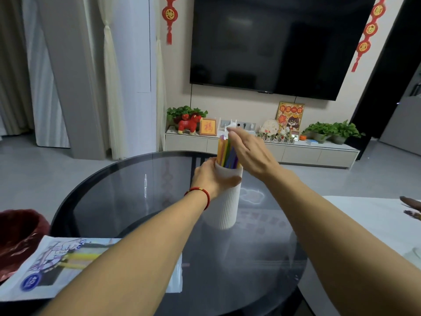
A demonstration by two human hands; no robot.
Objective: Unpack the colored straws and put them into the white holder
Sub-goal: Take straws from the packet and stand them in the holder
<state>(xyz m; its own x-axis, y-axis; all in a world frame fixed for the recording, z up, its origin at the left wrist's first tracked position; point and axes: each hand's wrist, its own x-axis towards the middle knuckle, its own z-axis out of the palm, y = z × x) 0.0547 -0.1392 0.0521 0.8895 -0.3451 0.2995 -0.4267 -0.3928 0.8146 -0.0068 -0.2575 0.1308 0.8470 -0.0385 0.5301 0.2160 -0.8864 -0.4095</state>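
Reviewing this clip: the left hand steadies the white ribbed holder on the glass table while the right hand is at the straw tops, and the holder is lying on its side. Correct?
Not quite. In the head view the white holder stands upright on the glass table. The rest holds: left hand grips it, right hand is at the straws.

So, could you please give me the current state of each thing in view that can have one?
white holder: upright on the glass table, gripped near its rim.
colored straws: standing in the holder, tops sticking out.
left hand: wrapped around the holder.
right hand: open, fingers over the straw tops.
straw bag: lying flat, some yellow straws still inside.
television: off.
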